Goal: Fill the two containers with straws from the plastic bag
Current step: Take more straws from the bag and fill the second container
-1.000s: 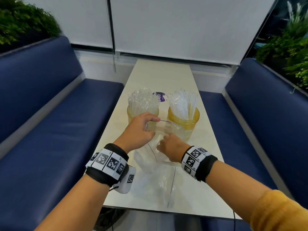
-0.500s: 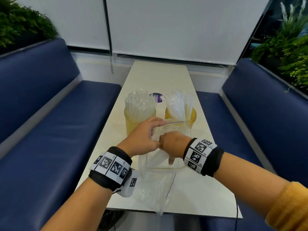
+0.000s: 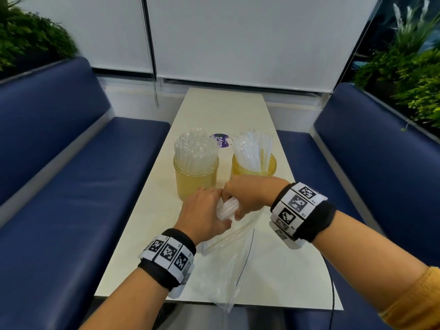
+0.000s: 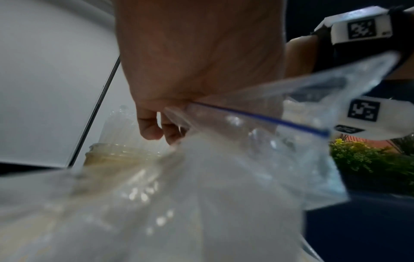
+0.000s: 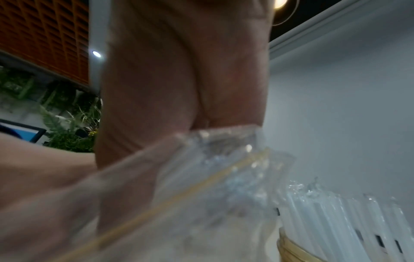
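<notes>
Blue bench seats (image 3: 78, 167) flank the pale counter (image 3: 152, 222) I am working over. Furthest left of the things on it stands the left jar (image 3: 195, 177), amber and see-through, packed with clear straws (image 3: 195, 148) standing upright. Just nearer me, my left hand (image 3: 204, 214) has its fingers curled round the mouth of the plastic bag (image 3: 228, 265); the left wrist view shows those fingers (image 4: 150, 127) bunching the film right at the blue zip line. A bundle of wrapped straws (image 3: 227, 208) pokes out between my two hands, which touch each other above the counter. The rest of the bag trails back toward me, flat on the counter, its corner reaching the near edge, with one thin yellowish straw (image 3: 228, 236) lying inside it.

My right hand (image 3: 247, 195) is closed round the same bundle of straws from the other side, knuckles up; in the right wrist view the crinkled wrappers sit against the palm. Behind it stands the right jar (image 3: 254, 166), holding white wrapped straws (image 3: 250, 151) that lean a little. A purple round sticker (image 3: 222, 140) lies on the counter between and behind the two jars.
</notes>
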